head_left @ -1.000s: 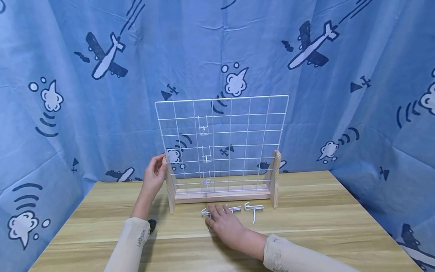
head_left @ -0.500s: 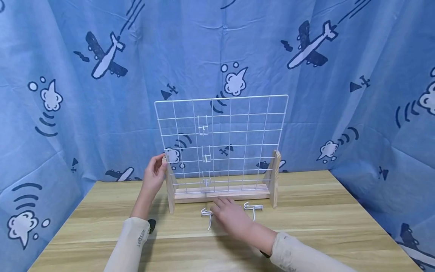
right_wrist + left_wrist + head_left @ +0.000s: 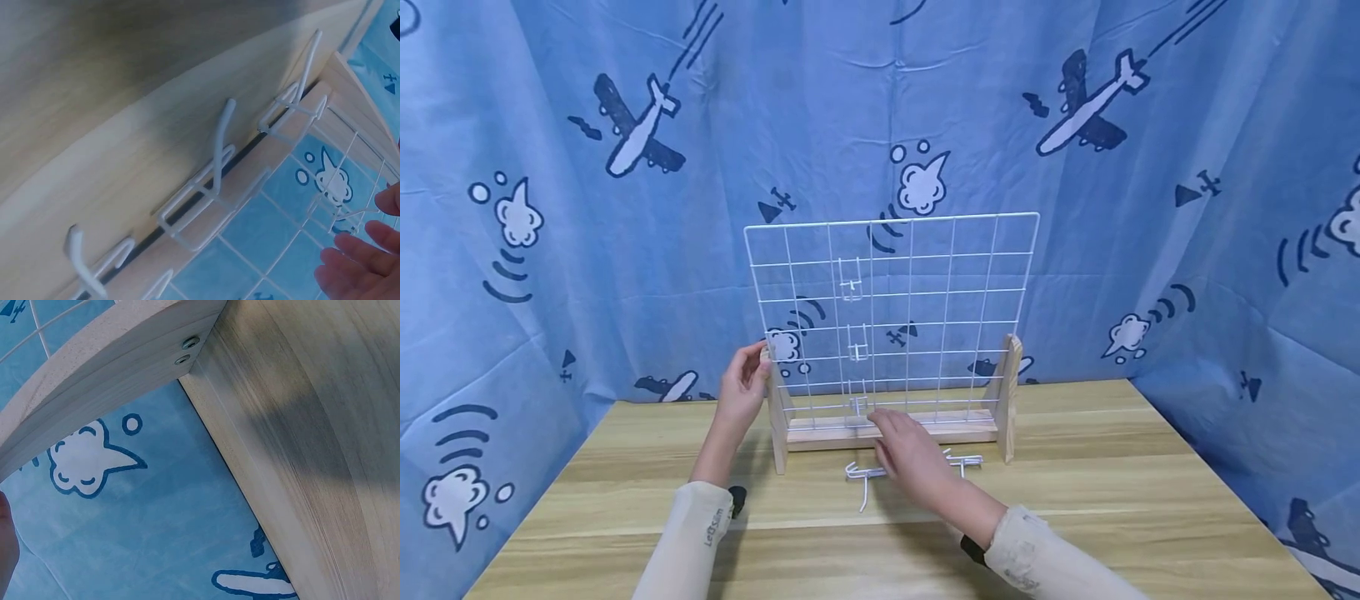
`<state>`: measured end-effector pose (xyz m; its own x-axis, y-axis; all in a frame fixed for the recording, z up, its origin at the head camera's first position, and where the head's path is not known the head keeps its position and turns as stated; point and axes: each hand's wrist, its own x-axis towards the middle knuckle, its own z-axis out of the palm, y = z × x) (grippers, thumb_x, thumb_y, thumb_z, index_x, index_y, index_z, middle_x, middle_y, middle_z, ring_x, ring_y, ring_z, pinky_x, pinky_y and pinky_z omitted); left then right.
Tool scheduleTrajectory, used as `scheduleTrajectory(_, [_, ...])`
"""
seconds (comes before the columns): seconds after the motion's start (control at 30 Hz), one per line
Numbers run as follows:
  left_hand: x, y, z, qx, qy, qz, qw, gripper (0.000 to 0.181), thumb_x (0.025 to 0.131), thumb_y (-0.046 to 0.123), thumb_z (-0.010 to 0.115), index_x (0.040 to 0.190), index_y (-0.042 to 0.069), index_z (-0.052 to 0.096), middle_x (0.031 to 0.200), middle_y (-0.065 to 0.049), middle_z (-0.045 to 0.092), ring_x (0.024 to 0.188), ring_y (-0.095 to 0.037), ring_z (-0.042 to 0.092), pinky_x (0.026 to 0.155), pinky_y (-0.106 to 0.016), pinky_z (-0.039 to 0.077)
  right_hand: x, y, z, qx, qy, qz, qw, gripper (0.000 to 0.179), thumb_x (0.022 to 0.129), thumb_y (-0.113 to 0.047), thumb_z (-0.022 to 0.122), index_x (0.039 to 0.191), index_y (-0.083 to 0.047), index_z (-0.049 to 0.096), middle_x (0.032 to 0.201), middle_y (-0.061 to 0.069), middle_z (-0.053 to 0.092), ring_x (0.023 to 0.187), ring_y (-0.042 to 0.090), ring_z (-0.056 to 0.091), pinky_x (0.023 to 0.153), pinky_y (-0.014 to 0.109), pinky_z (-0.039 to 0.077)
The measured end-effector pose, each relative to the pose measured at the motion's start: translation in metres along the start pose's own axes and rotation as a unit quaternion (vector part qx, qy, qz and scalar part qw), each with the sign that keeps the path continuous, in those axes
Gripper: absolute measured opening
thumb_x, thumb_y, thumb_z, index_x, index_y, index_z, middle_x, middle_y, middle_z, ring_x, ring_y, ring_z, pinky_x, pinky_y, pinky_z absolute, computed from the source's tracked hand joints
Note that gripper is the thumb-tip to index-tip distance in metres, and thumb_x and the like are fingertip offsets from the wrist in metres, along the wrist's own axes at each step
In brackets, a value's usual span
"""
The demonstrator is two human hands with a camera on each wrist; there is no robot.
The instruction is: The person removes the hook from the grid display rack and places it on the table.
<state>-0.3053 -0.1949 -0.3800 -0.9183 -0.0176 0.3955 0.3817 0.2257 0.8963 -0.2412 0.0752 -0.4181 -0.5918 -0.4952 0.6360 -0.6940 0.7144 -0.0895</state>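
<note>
My left hand (image 3: 741, 392) grips the left wooden upright (image 3: 775, 417) of a stand; only a bit of that hand shows in the left wrist view. The stand bears a white wire grid panel (image 3: 910, 291). Three white display hooks hang on it in a column: top (image 3: 851, 287), middle (image 3: 857, 352) and lowest (image 3: 858, 406). My right hand (image 3: 913, 458) is raised near the lowest one. In the right wrist view, that hook's prong (image 3: 356, 214) lies between the thumb and loosely bent, apart fingers. Below lie three loose hooks, including a middle one (image 3: 219, 147).
The loose hooks lie in a row on the wood-grain table (image 3: 820, 550), before the stand's base bar (image 3: 827, 438). The right upright (image 3: 1009, 400) stands at the row's far end. A blue curtain with printed planes (image 3: 700, 250) hangs behind and at both sides.
My right hand has lifted off the loose hooks on the table and moved forward and up to the grid's lowest hook. The left hand has stayed on the upright.
</note>
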Motion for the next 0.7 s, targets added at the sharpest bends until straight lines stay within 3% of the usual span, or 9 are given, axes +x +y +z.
scheduleTrajectory(0.17, [0.001,0.000,0.000,-0.003,0.006,0.008,0.9999,0.037,0.102,0.009,0.047,0.136,-0.002,0.042,0.136,-0.020,0.048,0.127,-0.026,0.045,0.104,-0.015,0.039,0.006,-0.002,0.005,0.054,0.001,0.061,0.9967,0.036,0.091,-0.008,0.064,0.123,0.006,0.055,0.125,0.026,0.056,0.116,0.039,0.055,0.100,0.048,0.047])
scheduleTrajectory(0.5, [0.000,0.000,0.001,-0.003,0.004,0.006,1.0000,0.036,0.102,0.009,0.046,0.137,-0.001,0.042,0.137,-0.019,0.047,0.130,-0.026,0.043,0.107,-0.021,0.038,0.017,-0.014,0.015,0.136,-0.005,0.161,0.9776,0.041,0.093,-0.006,0.061,0.128,0.010,0.050,0.133,0.029,0.048,0.124,0.042,0.046,0.105,0.050,0.041])
scheduleTrajectory(0.7, [0.001,0.000,0.001,-0.003,0.006,0.009,0.9999,0.037,0.102,0.009,0.046,0.137,-0.001,0.042,0.137,-0.020,0.047,0.130,-0.026,0.043,0.107,-0.019,0.038,0.022,-0.022,0.019,0.161,0.007,0.186,0.9694,0.042,0.092,-0.004,0.060,0.129,0.012,0.049,0.133,0.030,0.047,0.124,0.043,0.046,0.106,0.050,0.040])
